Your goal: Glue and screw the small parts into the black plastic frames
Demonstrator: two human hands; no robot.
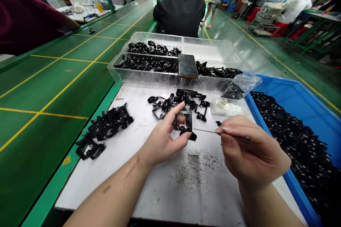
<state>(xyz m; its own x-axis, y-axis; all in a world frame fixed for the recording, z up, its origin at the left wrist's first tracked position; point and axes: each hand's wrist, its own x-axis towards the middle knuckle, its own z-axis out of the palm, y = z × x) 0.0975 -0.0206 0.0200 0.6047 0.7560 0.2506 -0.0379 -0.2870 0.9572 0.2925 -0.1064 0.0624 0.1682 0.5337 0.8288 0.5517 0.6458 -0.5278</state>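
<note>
- Black plastic frame (pixel 183 122): center of frame, raised above the white surface (pixel 170 191).
- Left hand (pixel 162 138): grip clenched on the frame's edges.
- Right hand (pixel 247 149): grip pinching a steel pick (pixel 207 131), tip just beside the frame.
- Blue bin (pixel 291 184): right of frame, filled with black parts (pixel 295 138).

The only view is worn on the person's head and looks forward and down over a white-topped workbench (pixel 160 191). Both forearms rise from the bottom edge, placing the left hand (pixel 165 136) and right hand (pixel 253 149) close to the lens. The green-painted floor (pixel 53 88) and a person in a black jacket (pixel 179 10) lie farther ahead, near the top.
</note>
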